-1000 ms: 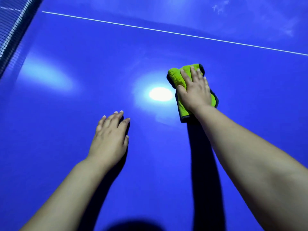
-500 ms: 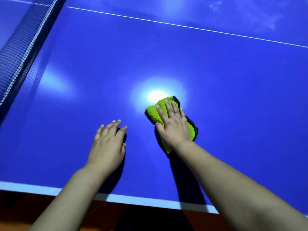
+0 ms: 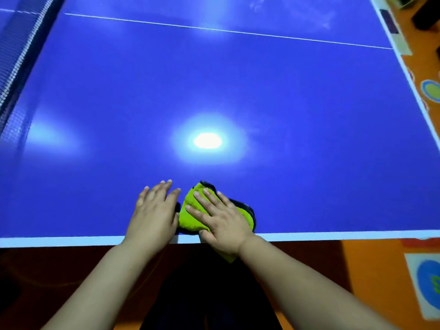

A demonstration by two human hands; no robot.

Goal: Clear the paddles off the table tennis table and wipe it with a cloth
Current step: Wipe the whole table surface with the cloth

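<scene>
The left hand (image 3: pixel 153 211) is laid flat and empty on the glossy blue table tennis surface (image 3: pixel 214 91), its grip spread wide. Just beside it, the right hand (image 3: pixel 219 219) is pressed flat on the bright green microfibre cloth with dark edging (image 3: pixel 190 216), which overhangs the near white edge. The cloth could be dragged off onto the floor. Counted: two hands, one cloth, no paddles.

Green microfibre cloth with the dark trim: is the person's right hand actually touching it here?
Touching. The head view shows the right hand spread flat on the green microfibre cloth, fingers lying across it at the blue table's white near edge.
</scene>
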